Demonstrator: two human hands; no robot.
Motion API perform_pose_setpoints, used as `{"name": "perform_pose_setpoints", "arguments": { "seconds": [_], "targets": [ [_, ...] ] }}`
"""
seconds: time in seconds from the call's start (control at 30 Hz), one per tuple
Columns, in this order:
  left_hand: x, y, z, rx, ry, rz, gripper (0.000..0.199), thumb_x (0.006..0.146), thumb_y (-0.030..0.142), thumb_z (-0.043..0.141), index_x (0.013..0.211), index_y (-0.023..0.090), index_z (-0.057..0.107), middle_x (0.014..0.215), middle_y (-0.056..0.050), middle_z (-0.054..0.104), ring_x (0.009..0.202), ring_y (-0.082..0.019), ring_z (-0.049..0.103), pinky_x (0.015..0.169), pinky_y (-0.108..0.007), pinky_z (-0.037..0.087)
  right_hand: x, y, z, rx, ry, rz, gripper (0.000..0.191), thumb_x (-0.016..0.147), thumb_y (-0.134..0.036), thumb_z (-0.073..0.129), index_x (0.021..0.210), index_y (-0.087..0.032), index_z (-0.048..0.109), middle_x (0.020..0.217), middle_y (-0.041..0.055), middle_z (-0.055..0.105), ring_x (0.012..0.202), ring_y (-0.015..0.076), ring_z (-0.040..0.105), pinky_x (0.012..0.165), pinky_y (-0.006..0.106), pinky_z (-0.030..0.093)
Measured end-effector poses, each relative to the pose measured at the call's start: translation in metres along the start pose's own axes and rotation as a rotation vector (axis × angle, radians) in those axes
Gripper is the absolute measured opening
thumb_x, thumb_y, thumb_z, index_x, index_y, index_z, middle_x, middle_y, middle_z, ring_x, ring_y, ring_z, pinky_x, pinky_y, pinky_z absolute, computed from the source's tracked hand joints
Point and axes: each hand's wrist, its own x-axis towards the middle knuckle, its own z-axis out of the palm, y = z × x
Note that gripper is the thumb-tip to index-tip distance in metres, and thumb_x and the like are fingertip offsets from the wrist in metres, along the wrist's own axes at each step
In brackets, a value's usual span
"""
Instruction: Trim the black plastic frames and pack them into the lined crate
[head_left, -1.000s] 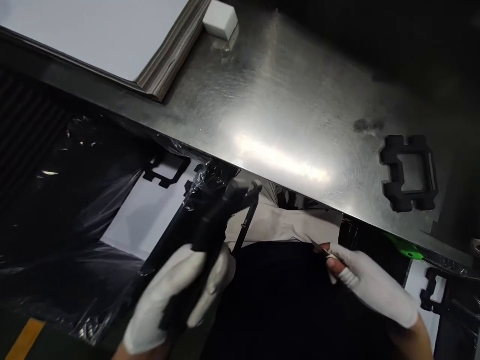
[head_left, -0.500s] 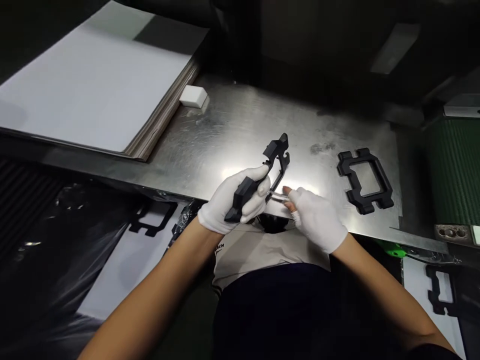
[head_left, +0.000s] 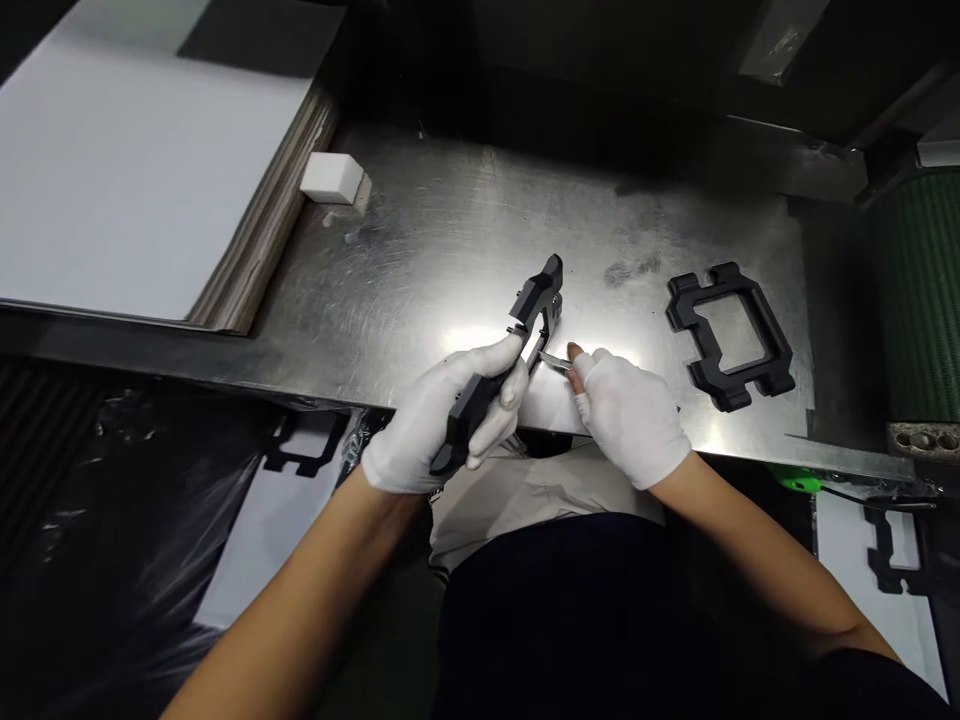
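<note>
My left hand (head_left: pixel 457 410), in a white glove, is closed around a black plastic frame (head_left: pixel 535 296) and keeps it tilted on edge above the metal table. In my gloved right hand (head_left: pixel 626 412), whose thumb and forefinger tips are bare, a small knife (head_left: pixel 555 361) is pinched, with most of its handle hidden in the palm. The blade's tip is at the inner edge of the frame; whether it touches cannot be made out. A second black frame (head_left: pixel 709 378) lies flat on the table to the right of my hands.
A thick stack of white sheets (head_left: pixel 142 180) covers the table's left end, with a small white block (head_left: pixel 331 178) beside it. Below the table edge are more black frames (head_left: pixel 304 465) on white sheets and a green-handled tool (head_left: pixel 801 482). A green ribbed cylinder (head_left: pixel 926 300) stands at right.
The held frame has turned more edge-on. My right hand has brought the knife slightly up along the frame's inner edge. The whole view has shifted a little.
</note>
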Motion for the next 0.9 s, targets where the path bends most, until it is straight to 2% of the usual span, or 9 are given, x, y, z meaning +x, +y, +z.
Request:
{"name": "perform_pose_setpoints", "arguments": {
  "seconds": [0.17, 0.3, 0.4, 0.5, 0.57, 0.63, 0.77, 0.83, 0.9],
  "targets": [
    [0.003, -0.001, -0.006, -0.089, -0.05, 0.014, 0.051, 0.104, 0.055, 0.059, 0.066, 0.021, 0.057, 0.035, 0.004, 0.035, 0.029, -0.01, 0.03, 0.04, -0.026, 0.022, -0.002, 0.018, 0.004, -0.01, 0.085, 0.071, 0.039, 0.121, -0.033, 0.041, 0.143, -0.019, 0.069, 0.113, 0.0109, 0.074, 0.088, 0.0253, 0.069, 0.059, 0.035, 0.039],
    [-0.001, -0.008, -0.012, -0.207, -0.12, 0.115, 0.051, 0.11, 0.046, 0.052, 0.066, 0.02, 0.056, 0.035, 0.005, 0.036, 0.028, -0.009, 0.033, 0.043, -0.026, 0.026, 0.006, 0.026, 0.004, -0.042, 0.183, 0.136, 0.031, 0.118, -0.029, 0.049, 0.133, -0.017, 0.074, 0.113, 0.011, 0.073, 0.081, 0.0241, 0.066, 0.06, 0.035, 0.04],
    [-0.012, -0.017, -0.012, -0.348, -0.181, 0.217, 0.053, 0.11, 0.049, 0.054, 0.065, 0.021, 0.053, 0.032, 0.007, 0.031, 0.026, -0.008, 0.031, 0.046, -0.027, 0.028, 0.007, 0.024, 0.002, 0.005, 0.352, 0.07, 0.024, 0.113, -0.025, 0.059, 0.128, -0.015, 0.074, 0.117, 0.0137, 0.073, 0.094, 0.0291, 0.066, 0.073, 0.038, 0.049],
    [-0.026, -0.025, -0.007, -0.43, -0.246, 0.236, 0.054, 0.111, 0.051, 0.053, 0.066, 0.021, 0.054, 0.032, 0.007, 0.031, 0.026, -0.009, 0.03, 0.046, -0.028, 0.026, 0.001, 0.013, 0.001, 0.169, 0.487, -0.115, 0.02, 0.112, -0.025, 0.062, 0.125, -0.018, 0.075, 0.115, 0.0126, 0.072, 0.103, 0.0288, 0.065, 0.083, 0.038, 0.054],
    [-0.033, -0.026, -0.003, -0.429, -0.274, 0.217, 0.055, 0.112, 0.05, 0.051, 0.067, 0.021, 0.056, 0.033, 0.006, 0.033, 0.027, -0.009, 0.029, 0.046, -0.028, 0.024, -0.002, 0.005, 0.001, 0.26, 0.462, -0.257, 0.018, 0.111, -0.025, 0.065, 0.123, -0.02, 0.077, 0.11, 0.0102, 0.07, 0.102, 0.0268, 0.065, 0.083, 0.037, 0.055],
    [-0.038, -0.026, 0.001, -0.403, -0.282, 0.205, 0.055, 0.114, 0.049, 0.048, 0.068, 0.02, 0.059, 0.034, 0.005, 0.036, 0.028, -0.009, 0.028, 0.045, -0.029, 0.022, -0.002, -0.004, 0.001, 0.293, 0.397, -0.324, 0.014, 0.108, -0.022, 0.069, 0.118, -0.021, 0.08, 0.107, 0.0088, 0.068, 0.1, 0.0258, 0.064, 0.083, 0.036, 0.055],
    [-0.043, -0.026, 0.003, -0.338, -0.29, 0.178, 0.054, 0.115, 0.046, 0.045, 0.072, 0.02, 0.064, 0.037, 0.003, 0.043, 0.029, -0.01, 0.033, 0.041, -0.028, 0.021, 0.0, -0.019, 0.004, 0.348, 0.324, -0.282, 0.017, 0.102, -0.009, 0.066, 0.097, -0.02, 0.078, 0.103, 0.0074, 0.066, 0.096, 0.0234, 0.061, 0.08, 0.035, 0.052],
    [-0.044, -0.027, 0.001, -0.334, -0.302, 0.177, 0.054, 0.115, 0.045, 0.043, 0.073, 0.02, 0.064, 0.037, 0.003, 0.044, 0.029, -0.011, 0.034, 0.042, -0.028, 0.023, -0.001, -0.024, 0.007, 0.427, 0.372, -0.25, 0.022, 0.1, -0.006, 0.06, 0.089, -0.02, 0.074, 0.099, 0.0068, 0.063, 0.093, 0.0232, 0.06, 0.08, 0.035, 0.05],
    [-0.047, -0.03, -0.001, -0.369, -0.295, 0.19, 0.054, 0.115, 0.045, 0.043, 0.072, 0.02, 0.062, 0.037, 0.004, 0.041, 0.029, -0.01, 0.033, 0.042, -0.028, 0.022, -0.003, -0.026, 0.011, 0.623, 0.412, -0.217, 0.022, 0.103, -0.013, 0.056, 0.086, -0.022, 0.068, 0.096, 0.0058, 0.06, 0.092, 0.0232, 0.059, 0.081, 0.036, 0.05]
  ]
}}
